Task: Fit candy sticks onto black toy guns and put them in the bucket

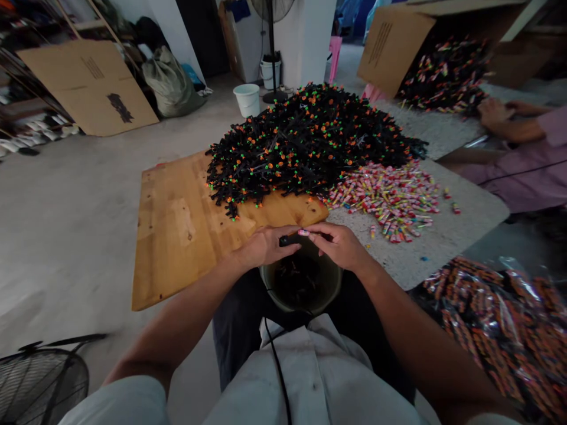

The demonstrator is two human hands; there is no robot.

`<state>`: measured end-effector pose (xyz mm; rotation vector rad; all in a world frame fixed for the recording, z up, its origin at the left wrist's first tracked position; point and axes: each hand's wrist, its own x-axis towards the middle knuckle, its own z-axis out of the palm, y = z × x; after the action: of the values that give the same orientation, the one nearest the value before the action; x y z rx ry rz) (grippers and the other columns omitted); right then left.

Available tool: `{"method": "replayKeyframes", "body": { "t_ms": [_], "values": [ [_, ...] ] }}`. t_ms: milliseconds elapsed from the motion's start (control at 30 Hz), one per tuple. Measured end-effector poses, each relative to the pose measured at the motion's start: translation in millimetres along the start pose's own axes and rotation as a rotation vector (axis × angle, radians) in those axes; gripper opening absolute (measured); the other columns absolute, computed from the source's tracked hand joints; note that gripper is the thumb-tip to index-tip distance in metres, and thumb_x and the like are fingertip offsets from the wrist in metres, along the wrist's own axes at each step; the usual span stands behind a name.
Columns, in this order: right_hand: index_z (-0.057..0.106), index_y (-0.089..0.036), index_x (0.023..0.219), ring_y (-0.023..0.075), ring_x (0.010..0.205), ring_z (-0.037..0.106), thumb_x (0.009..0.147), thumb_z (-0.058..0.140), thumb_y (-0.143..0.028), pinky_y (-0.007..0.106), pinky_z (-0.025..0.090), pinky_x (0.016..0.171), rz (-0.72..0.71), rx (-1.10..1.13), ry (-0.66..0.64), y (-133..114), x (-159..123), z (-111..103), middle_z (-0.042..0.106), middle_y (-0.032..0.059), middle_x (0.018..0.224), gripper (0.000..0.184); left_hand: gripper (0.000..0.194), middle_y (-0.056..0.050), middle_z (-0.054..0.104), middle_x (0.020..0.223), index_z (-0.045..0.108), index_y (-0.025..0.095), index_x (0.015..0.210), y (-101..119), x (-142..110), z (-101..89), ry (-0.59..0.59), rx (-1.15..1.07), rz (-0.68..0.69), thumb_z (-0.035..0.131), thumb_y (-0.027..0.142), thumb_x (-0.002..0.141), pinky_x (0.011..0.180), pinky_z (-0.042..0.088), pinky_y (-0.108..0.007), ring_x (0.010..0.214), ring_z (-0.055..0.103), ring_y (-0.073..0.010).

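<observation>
My left hand [271, 243] is closed around a small black plastic piece [287, 240], mostly hidden by the fingers. My right hand [339, 243] pinches a tiny pink-and-white tube [303, 232], held against the end of the black piece. Both hands meet over a bucket [337, 289] between my knees, with dark pieces inside. Beyond them, a big heap of black plastic pieces with orange and green tips [283, 141] covers part of the wooden board [177, 236]. To its right lies a pile of small pink, white and yellow tubes [390, 198].
The grey tabletop [469, 206] carries the tube pile. A co-worker's hands [498, 115] are at the right by a tipped cardboard box [394, 47] of similar pieces. Filled plastic bags [500, 330] lie lower right. A fan [42, 383] stands lower left, a white bucket [247, 99] behind.
</observation>
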<state>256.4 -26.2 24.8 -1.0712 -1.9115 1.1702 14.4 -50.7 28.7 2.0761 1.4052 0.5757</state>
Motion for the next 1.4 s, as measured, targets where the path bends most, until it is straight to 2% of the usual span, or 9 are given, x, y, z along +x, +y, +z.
{"method": "replayKeyframes", "body": {
  "t_ms": [233, 533, 900, 1033, 1100, 1167, 1267, 1333, 1400],
  "values": [
    [0.084, -0.022, 0.114, 0.0153, 0.049, 0.064, 0.096, 0.069, -0.049, 0.028, 0.048, 0.055, 0.112, 0.042, -0.083, 6.7, -4.3, -3.4, 0.072, -0.0004, 0.065, 0.036, 0.046, -0.004, 0.082, 0.102, 0.073, 0.026, 0.135, -2.0, -0.4, 6.8, -0.061, 0.052, 0.047, 0.068, 0.046, 0.094, 0.082, 0.055, -0.027, 0.085, 0.074, -0.0193],
    [0.084, -0.022, 0.11, 0.0127, 0.052, 0.063, 0.095, 0.067, -0.047, 0.026, 0.049, 0.053, 0.085, -0.001, -0.062, 8.0, -9.0, 4.1, 0.081, 0.0038, 0.09, 0.033, 0.042, -0.005, 0.082, 0.105, 0.071, 0.029, 0.136, -3.3, 1.5, 4.6, -0.189, 0.222, 0.077, 0.064, 0.045, 0.098, 0.086, 0.054, -0.029, 0.094, 0.076, -0.0226],
    [0.084, -0.018, 0.115, 0.0121, 0.05, 0.06, 0.091, 0.073, -0.05, 0.024, 0.046, 0.051, 0.181, 0.268, -0.343, 42.5, -8.3, -8.7, 0.068, -0.0017, 0.065, 0.04, 0.033, -0.004, 0.076, 0.086, 0.072, 0.026, 0.124, -4.5, -2.9, 16.6, -0.256, 0.134, 0.155, 0.058, 0.045, 0.102, 0.076, 0.051, -0.028, 0.079, 0.072, -0.0203],
    [0.082, -0.021, 0.12, 0.0132, 0.053, 0.061, 0.093, 0.071, -0.05, 0.025, 0.048, 0.054, 0.229, 0.184, -0.42, 53.0, -14.2, -5.7, 0.07, -0.0022, 0.068, 0.042, 0.033, -0.004, 0.076, 0.092, 0.072, 0.027, 0.119, -9.7, -7.0, 28.2, -0.348, 0.065, 0.085, 0.064, 0.051, 0.098, 0.071, 0.049, -0.027, 0.081, 0.072, -0.0209],
    [0.081, -0.022, 0.122, 0.0156, 0.062, 0.065, 0.094, 0.068, -0.046, 0.026, 0.051, 0.061, 0.213, 0.009, -0.303, 59.5, -17.7, -11.3, 0.075, 0.0003, 0.075, 0.038, 0.042, -0.003, 0.077, 0.094, 0.071, 0.028, 0.123, -18.1, -8.9, 24.7, -0.368, 0.019, 0.025, 0.069, 0.057, 0.094, 0.071, 0.05, -0.027, 0.082, 0.072, -0.0207],
    [0.081, -0.02, 0.114, 0.0195, 0.076, 0.07, 0.098, 0.06, -0.039, 0.029, 0.053, 0.071, 0.233, -0.293, -0.018, 68.7, -21.7, -25.6, 0.079, 0.006, 0.087, 0.032, 0.044, -0.003, 0.077, 0.099, 0.071, 0.027, 0.127, -32.9, -8.1, 11.6, -0.281, -0.002, -0.048, 0.067, 0.058, 0.095, 0.077, 0.052, -0.028, 0.086, 0.072, -0.0203],
    [0.08, -0.016, 0.11, 0.0274, 0.094, 0.073, 0.1, 0.05, -0.034, 0.034, 0.053, 0.082, 0.477, -0.75, 0.398, 89.1, -26.8, -56.7, 0.079, 0.016, 0.1, 0.036, 0.033, -0.007, 0.077, 0.105, 0.072, 0.023, 0.123, -66.4, -1.3, -20.0, 0.055, 0.147, -0.278, 0.059, 0.042, 0.101, 0.087, 0.053, -0.031, 0.093, 0.072, -0.0219],
    [0.075, -0.013, 0.125, 0.0337, 0.1, 0.073, 0.1, 0.053, -0.04, 0.04, 0.053, 0.085, 0.653, -0.873, 0.443, 105.9, -27.3, -74.4, 0.078, 0.021, 0.109, 0.044, 0.03, -0.012, 0.076, 0.112, 0.071, 0.019, 0.122, -92.2, 4.6, -40.6, 0.276, 0.284, -0.518, 0.06, 0.035, 0.099, 0.093, 0.052, -0.037, 0.103, 0.071, -0.0268],
    [0.075, -0.01, 0.124, 0.0383, 0.104, 0.073, 0.1, 0.052, -0.046, 0.044, 0.054, 0.087, 0.705, -0.927, 0.386, 120.5, -25.1, -84.1, 0.077, 0.0243, 0.113, 0.049, 0.037, -0.017, 0.074, 0.121, 0.068, 0.017, 0.125, -116.2, 9.5, -54.9, 0.41, 0.323, -0.733, 0.064, 0.041, 0.097, 0.096, 0.052, -0.042, 0.111, 0.069, -0.032]
  ]
}}
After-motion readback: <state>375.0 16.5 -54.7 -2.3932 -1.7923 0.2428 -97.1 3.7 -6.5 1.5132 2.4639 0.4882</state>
